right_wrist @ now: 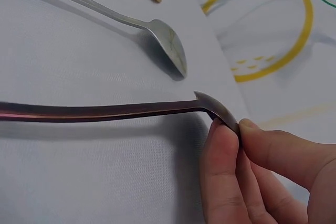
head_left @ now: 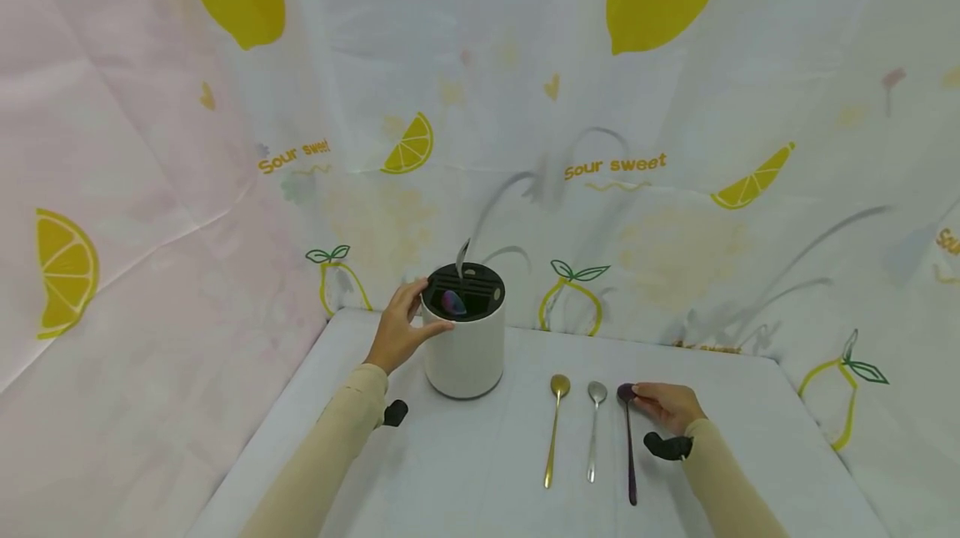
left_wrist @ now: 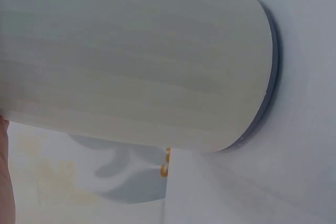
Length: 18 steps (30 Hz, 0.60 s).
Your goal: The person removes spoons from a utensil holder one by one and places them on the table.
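My left hand [head_left: 401, 328] holds the white cylindrical utensil holder [head_left: 467, 363] near its top, thumb across the front and fingers at the left rim. The holder stands upright on the table; its black slotted lid [head_left: 480, 288] has a curved silver piece [head_left: 462, 258] sticking up from it. An iridescent purple-blue shape [head_left: 452, 302] shows in the front opening. With thumb and fingers, my right hand [head_left: 670, 406] pinches the bowl of a dark purple spoon [right_wrist: 105, 112]. That spoon's handle points toward me. Left of it lie a silver spoon [head_left: 593, 429] and a gold spoon [head_left: 554, 429].
A white cloth covers the table [head_left: 465, 471]. Behind and beside it hangs a lemon-print curtain [head_left: 495, 104], close to the back of the holder. Black wrist straps [head_left: 667, 446] sit at both cuffs.
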{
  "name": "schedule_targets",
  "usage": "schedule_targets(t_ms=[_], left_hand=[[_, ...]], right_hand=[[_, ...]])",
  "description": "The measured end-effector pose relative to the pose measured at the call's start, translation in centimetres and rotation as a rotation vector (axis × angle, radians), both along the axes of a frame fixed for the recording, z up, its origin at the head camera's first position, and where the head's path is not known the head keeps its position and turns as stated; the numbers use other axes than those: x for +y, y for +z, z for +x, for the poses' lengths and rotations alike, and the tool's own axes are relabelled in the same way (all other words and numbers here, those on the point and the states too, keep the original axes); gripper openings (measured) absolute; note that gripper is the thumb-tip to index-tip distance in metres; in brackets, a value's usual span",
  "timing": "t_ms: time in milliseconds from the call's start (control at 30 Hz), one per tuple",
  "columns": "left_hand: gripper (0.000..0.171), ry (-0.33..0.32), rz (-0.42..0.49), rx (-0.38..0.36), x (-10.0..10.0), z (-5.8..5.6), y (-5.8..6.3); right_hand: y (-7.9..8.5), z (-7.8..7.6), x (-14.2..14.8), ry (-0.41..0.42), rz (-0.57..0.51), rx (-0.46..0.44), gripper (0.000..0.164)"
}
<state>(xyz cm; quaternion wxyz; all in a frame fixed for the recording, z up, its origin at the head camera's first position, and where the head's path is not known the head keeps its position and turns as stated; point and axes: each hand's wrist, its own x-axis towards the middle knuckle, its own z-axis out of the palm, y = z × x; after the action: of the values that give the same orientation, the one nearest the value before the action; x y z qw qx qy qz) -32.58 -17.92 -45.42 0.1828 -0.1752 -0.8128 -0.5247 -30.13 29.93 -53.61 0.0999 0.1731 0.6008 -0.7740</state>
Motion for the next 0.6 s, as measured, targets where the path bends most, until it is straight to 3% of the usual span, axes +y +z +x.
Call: schedule_targets(t_ms=[433, 600], left_hand=[[0.089, 0.006, 0.0, 0.005, 0.03, -0.09, -0.3], [0.089, 0.007, -0.004, 0.006, -0.02, -0.11, -0.3]], right_hand=[[-0.64, 0.13, -0.08, -0.035, 0.032, -0.029, 0.02], [-0.72, 0.08, -0.18, -0.03, 0.032, -0.019, 0.032]])
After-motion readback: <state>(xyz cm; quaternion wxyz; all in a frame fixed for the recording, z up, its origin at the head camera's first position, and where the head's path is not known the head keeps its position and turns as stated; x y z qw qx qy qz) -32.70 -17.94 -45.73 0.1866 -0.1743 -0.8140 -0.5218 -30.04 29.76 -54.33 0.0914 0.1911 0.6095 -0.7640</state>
